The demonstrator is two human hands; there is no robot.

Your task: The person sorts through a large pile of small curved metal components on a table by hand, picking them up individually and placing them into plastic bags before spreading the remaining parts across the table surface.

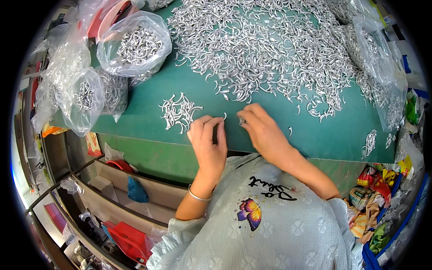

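My left hand (208,139) is closed in a pinch, with a small curved silver metal piece (225,116) standing up at its fingertips. Beside its fingers lies a small pile of like pieces (177,112) on the green tabletop (144,96). Just to the right, my right hand (263,130) has its fingers curled together, and some small silver metal pieces (241,120) show at their tips. Beyond both hands spreads a large heap of the same curved pieces (265,54). One loose piece (290,131) lies by my right wrist.
At the left stand clear plastic bags (155,33) holding metal pieces, near a pink-red container (106,20). Another filled bag (375,58) is at the right edge. A small cluster (370,142) lies at the near right corner. A red basket (128,240) and colourful packages (373,189) sit below table level.
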